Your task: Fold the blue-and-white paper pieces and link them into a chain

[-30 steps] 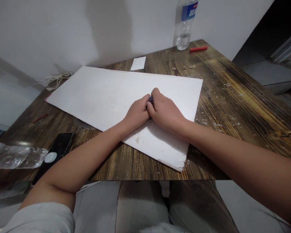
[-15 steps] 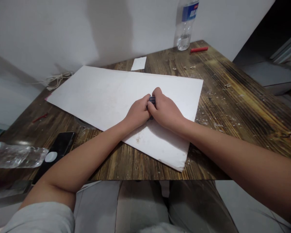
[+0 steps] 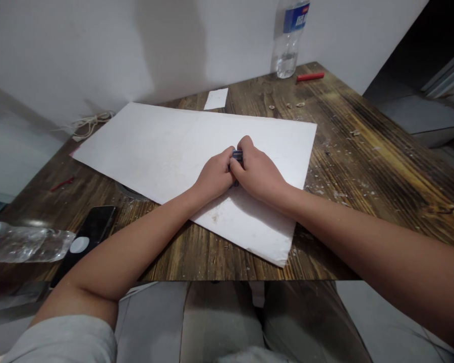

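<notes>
Wooden table, white board, left hand, right hand — dark object clasped between.

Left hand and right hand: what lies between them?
In the head view, a small dark object lies between left hand and right hand, mostly hidden in their grip.

From the left hand and right hand, room to pass runs over the white board toward ten o'clock and the tabletop toward three. The upright bottle obstructs one o'clock; the left forearm, phone and lying bottle obstruct eight.
</notes>
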Demonstrator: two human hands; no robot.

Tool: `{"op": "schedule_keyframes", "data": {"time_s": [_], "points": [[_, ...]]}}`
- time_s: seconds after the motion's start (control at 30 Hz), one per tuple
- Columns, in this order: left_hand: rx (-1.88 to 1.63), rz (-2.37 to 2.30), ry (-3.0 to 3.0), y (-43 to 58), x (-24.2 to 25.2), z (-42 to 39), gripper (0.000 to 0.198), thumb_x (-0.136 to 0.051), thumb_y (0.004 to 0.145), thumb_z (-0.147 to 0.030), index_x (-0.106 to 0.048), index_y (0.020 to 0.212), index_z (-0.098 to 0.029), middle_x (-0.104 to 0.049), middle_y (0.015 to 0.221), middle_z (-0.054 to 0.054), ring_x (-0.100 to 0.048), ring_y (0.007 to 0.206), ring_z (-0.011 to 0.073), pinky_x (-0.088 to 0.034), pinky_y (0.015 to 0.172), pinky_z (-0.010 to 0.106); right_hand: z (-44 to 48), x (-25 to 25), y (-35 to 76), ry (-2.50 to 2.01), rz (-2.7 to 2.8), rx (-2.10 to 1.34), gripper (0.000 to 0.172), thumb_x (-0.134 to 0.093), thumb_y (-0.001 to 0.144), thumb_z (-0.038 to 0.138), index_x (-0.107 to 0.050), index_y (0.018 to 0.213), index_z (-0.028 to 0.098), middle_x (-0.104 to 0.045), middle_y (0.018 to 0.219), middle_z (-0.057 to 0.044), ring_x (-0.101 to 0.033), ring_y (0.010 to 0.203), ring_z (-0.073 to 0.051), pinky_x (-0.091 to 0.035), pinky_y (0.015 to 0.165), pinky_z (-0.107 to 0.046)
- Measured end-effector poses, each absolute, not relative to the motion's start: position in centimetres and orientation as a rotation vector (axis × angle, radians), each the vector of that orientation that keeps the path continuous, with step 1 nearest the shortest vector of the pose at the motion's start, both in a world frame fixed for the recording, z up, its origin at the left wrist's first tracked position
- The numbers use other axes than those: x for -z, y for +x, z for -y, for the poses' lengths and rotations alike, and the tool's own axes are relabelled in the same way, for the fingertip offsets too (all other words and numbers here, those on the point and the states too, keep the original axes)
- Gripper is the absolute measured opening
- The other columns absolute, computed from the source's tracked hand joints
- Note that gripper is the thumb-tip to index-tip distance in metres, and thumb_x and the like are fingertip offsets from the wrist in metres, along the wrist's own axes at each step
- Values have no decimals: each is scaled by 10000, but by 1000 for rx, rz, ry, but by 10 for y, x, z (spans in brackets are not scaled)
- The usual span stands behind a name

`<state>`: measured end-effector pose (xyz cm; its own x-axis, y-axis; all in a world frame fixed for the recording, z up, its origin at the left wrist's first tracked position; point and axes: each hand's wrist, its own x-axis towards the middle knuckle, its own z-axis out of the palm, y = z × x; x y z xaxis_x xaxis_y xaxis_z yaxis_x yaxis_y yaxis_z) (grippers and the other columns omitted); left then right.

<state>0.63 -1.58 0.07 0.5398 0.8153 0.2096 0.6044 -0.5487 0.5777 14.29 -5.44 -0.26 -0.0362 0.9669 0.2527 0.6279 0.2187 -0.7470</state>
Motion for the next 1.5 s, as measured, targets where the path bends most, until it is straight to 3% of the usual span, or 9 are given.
{"op": "schedule_keyframes", "data": {"time_s": [0.43,0.93,1.5], "points": [[-629,-1163,2368,6,0,16,109,-475,792,-122,-418,780,-214,-615,776,11,-540,710,163,-382,638,303,58,-2,143,-1531,1807,-580,118,-396,890,296,-406,978,219,-559,858,-71,-500,773,-220,-351,724,-377],[-592,-1163,2362,6,-2,18,144,-458,822,-140,-542,906,-222,-682,918,45,-610,829,207,-437,721,340,62,-6,144,-1539,1881,-519,115,-362,905,280,-410,981,208,-564,862,-89,-491,756,-225,-354,703,-381],[-605,-1154,2378,6,-1,17,96,-459,817,-134,-473,846,-224,-657,859,36,-586,775,195,-413,676,336,59,-2,144,-1517,1851,-527,76,-386,898,294,-393,939,230,-561,851,-74,-511,777,-230,-346,706,-375]]}}
